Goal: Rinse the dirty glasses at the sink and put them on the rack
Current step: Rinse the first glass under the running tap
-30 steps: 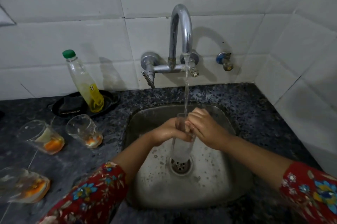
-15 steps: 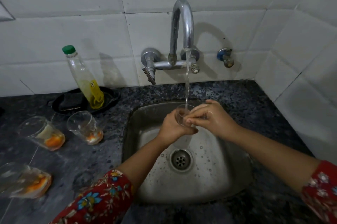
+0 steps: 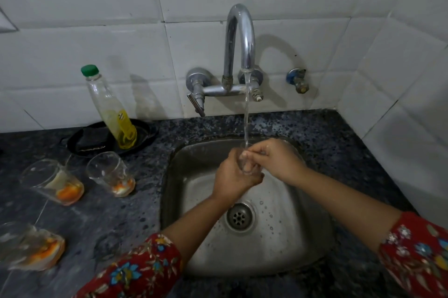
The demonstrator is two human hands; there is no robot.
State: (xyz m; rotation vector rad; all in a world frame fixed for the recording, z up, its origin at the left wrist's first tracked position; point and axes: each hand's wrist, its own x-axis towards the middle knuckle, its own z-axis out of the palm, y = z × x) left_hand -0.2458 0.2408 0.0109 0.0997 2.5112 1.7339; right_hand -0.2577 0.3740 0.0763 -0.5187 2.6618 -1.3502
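Note:
A clear glass (image 3: 245, 160) sits upright under the running stream from the chrome tap (image 3: 240, 38), above the steel sink (image 3: 278, 232). My left hand (image 3: 232, 176) wraps around its body from the left. My right hand (image 3: 271, 159) grips its rim, fingers reaching into the mouth. Most of the glass is hidden by both hands. Three dirty glasses with orange residue stand on the dark counter to the left: one (image 3: 54, 180), a second (image 3: 110, 174), and a third (image 3: 29, 246) at the near left edge. No rack is in view.
A dish-soap bottle (image 3: 109, 108) with a green cap leans in a black dish (image 3: 92, 138) holding a dark scrubber, behind the glasses. A small valve (image 3: 298, 80) sticks out of the tiled wall right of the tap. The speckled counter (image 3: 339, 142) wraps around the sink.
The glass has been lifted from near the drain up toward the spout. Both hands rose with it, and my right fingers now reach inside the rim.

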